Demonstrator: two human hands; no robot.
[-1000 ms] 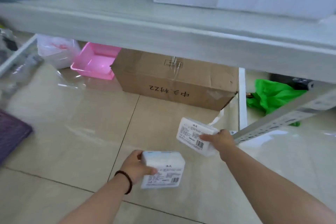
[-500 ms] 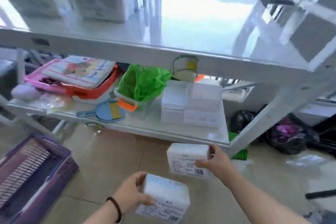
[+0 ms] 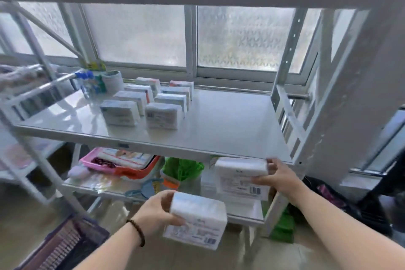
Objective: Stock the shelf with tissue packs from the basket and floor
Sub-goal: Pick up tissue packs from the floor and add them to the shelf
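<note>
Stock in transit: one tissue pack (image 3: 240, 178) is gripped by the right hand (image 3: 278, 178) just below the front edge of the shelf (image 3: 219, 125); a second pack (image 3: 197, 219) is held in the left hand (image 3: 158, 211), lower and nearer the viewer. Stocked packs (image 3: 151, 102) are ranged in two rows at the shelf's left rear. Risk, as judged: the right-hand pack may be caught on the shelf edge when raised, and the rows may be toppled by a careless push.
</note>
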